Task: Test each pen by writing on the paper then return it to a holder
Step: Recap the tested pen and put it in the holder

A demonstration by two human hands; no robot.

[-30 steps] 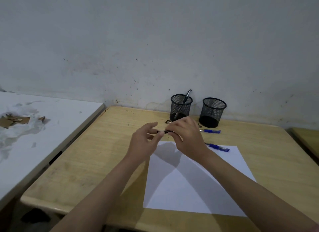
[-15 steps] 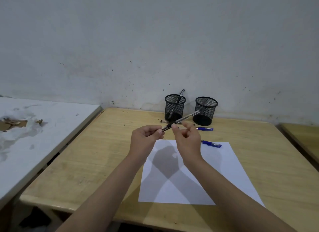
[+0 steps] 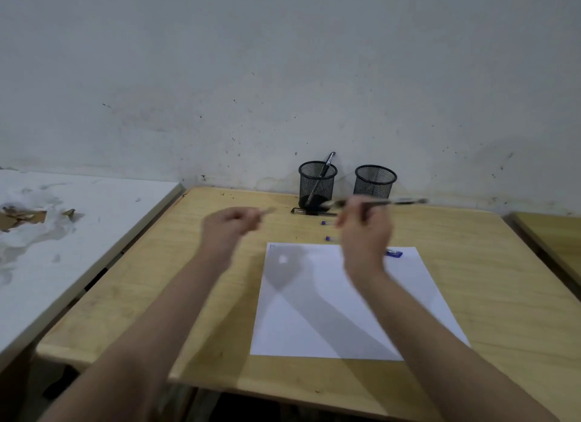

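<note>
The person's right hand [image 3: 364, 233] is raised above the far edge of the white sheet of paper [image 3: 339, 302], its fingers curled round the dark-barrelled pen with a clear body [image 3: 377, 203]. The pen lies nearly level across the top of the fist, one blurred end sticking out to the left towards the holders, the other reaching right past the knuckles. Motion blur hides exactly which fingers press it.

The left hand [image 3: 231, 226] hovers well apart to the left, over the bare light wooden desk [image 3: 176, 296]. Its fingers are drawn in, and a small pale sliver [image 3: 267, 211] juts from the fingertips towards the right; it is too blurred to identify.

At the back of the desk stand two black wire-mesh pen holders. The left holder [image 3: 317, 182] has one dark pen with a silver clip [image 3: 323, 173] leaning in it. The right holder [image 3: 374, 182] stands just beside it; its inside cannot be made out. A dark flat object [image 3: 311, 212] lies at the foot of the left holder. Two blue pens lie on the desk near the right hand, mostly covered by it: one [image 3: 325, 223] shows only its end, the other [image 3: 394, 253] rests its end on the paper's far right corner.

A white table [image 3: 78, 233] with brown scraps [image 3: 22, 217] stands to the left.
</note>
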